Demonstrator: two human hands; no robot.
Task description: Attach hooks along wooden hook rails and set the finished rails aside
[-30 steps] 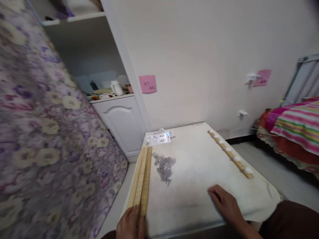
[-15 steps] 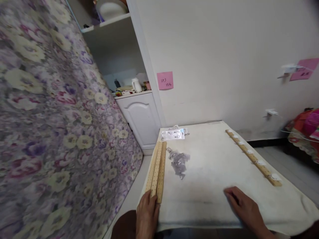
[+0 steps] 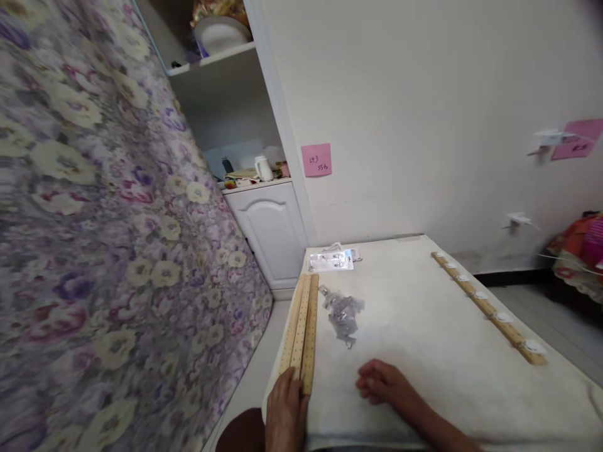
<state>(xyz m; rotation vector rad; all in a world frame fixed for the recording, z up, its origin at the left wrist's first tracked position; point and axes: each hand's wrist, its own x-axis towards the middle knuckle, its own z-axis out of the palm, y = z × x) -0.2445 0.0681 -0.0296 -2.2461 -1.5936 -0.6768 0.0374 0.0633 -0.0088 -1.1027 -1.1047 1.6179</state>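
Left hand (image 3: 287,411) sits at the bottom edge of the frame, just left of centre. Its fingers are stretched out together and touch the near end of the wooden strips (image 3: 301,333); it lies against them and is not wrapped around them. Right hand (image 3: 382,386) rests just to the right of it on the white cloth of the tabletop (image 3: 424,351), with its fingers loosely curled, pointing left and holding nothing.

These pale, perforated wooden strips lie side by side along the left edge of the tabletop and run away from the viewer. A heap of small metal pieces (image 3: 343,311) lies on the cloth just beyond the right hand and beside the strips, touching neither hand. Farther back, at the far left corner of the tabletop, lies a clear packet (image 3: 330,259). Along the right side a single wooden bar (image 3: 490,311) with white round pieces set along it runs slantwise, well apart from both hands.

A floral mattress (image 3: 94,220) leans across the whole left of the frame. Behind the tabletop stands a white cupboard door (image 3: 266,229), with small blurred items on the ledge above it and a bowl (image 3: 221,31) on the top shelf. One pink note (image 3: 316,159) is stuck on the wall in the middle of the frame and another pink note (image 3: 577,139) at the right edge, where striped bedding (image 3: 579,248) shows lower down.
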